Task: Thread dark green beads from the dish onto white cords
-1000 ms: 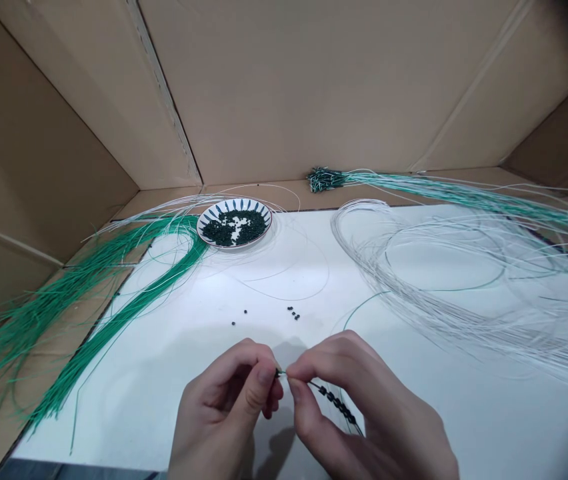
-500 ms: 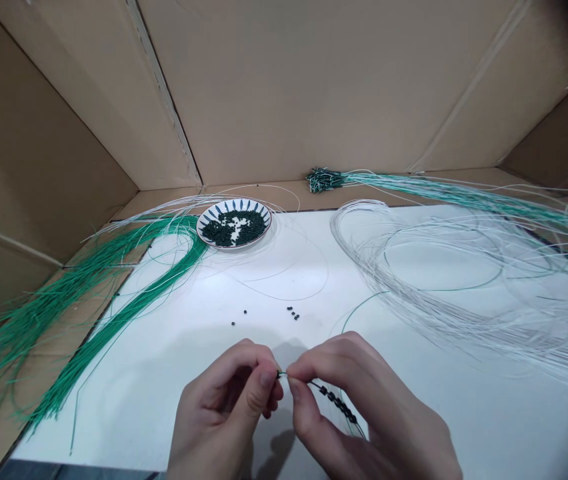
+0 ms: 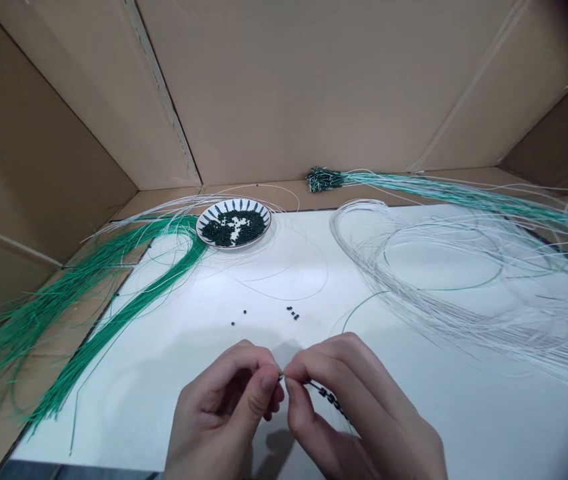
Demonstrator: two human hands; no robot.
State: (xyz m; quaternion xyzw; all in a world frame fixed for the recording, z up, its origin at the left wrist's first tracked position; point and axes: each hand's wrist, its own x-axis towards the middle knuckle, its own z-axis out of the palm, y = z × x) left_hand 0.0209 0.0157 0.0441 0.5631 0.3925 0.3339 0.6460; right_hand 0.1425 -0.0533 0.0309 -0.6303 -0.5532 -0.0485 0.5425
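Between the thumb and forefinger of my left hand (image 3: 231, 407) is a small black bead (image 3: 281, 377), mostly covered by the fingertips. My right hand (image 3: 359, 400) pinches a thin green wire at its tip, touching or almost touching the left fingertips. Several black beads (image 3: 331, 397) are threaded on that wire below the right forefinger, partly hidden by the hand. A green length of wire (image 3: 359, 308) curves away behind the right hand. Several loose black beads (image 3: 293, 313) lie on the white board just beyond both hands.
A plate (image 3: 234, 245) of black beads stands at the back. Green wires (image 3: 164, 280) spread along the left, and clear or white wires (image 3: 414, 300) loop across the right. A beaded bundle (image 3: 324, 179) lies by the cardboard wall (image 3: 304, 93).
My right hand has moved slightly left, closing the small gap between the fingertips. The strung beads shifted with it and show less. My left hand has hardly moved.
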